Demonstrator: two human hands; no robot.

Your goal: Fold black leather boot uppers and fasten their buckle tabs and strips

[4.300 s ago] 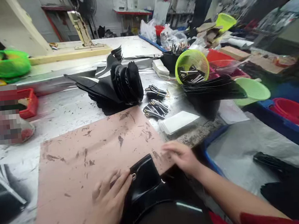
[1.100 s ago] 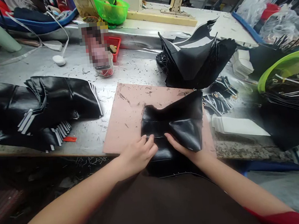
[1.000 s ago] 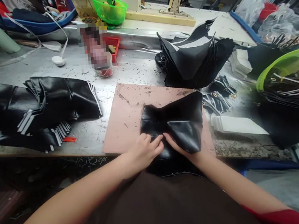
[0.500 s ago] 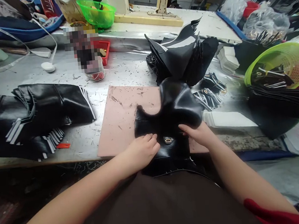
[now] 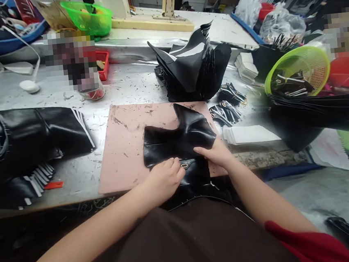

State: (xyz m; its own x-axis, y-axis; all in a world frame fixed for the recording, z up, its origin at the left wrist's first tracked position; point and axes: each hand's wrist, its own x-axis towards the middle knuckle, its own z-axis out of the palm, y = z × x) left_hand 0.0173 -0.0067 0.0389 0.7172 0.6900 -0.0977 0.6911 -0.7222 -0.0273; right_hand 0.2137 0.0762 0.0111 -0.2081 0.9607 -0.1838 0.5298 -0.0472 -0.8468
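A glossy black leather piece (image 5: pixel 178 141) with a curved cut-out lies on the pinkish board (image 5: pixel 123 148), its lower part running over the table edge towards my lap. My right hand (image 5: pixel 215 154) grips its right side, thumb on top and fingers underneath. At the lower left edge, my left hand (image 5: pixel 166 175) is closed with its fingertips pressed on the leather, beside a small gold-coloured buckle (image 5: pixel 184 165). What lies under the left fingertips is hidden. Short black straps with buckles (image 5: pixel 226 111) lie in bundles right of the board.
Folded black leather pieces (image 5: pixel 35 128) are stacked at the left, near an orange strip (image 5: pixel 53 185). Behind the board stands a pile of black pieces (image 5: pixel 191 69). White sheets (image 5: pixel 249 134) and a yellow-green basket (image 5: pixel 310 64) are at the right. A green basket (image 5: pixel 89 17) stands behind.
The raised upper part of the leather piece has come down flatter onto the board. Both hands keep their hold. The whole view has shifted, with things appearing further left.
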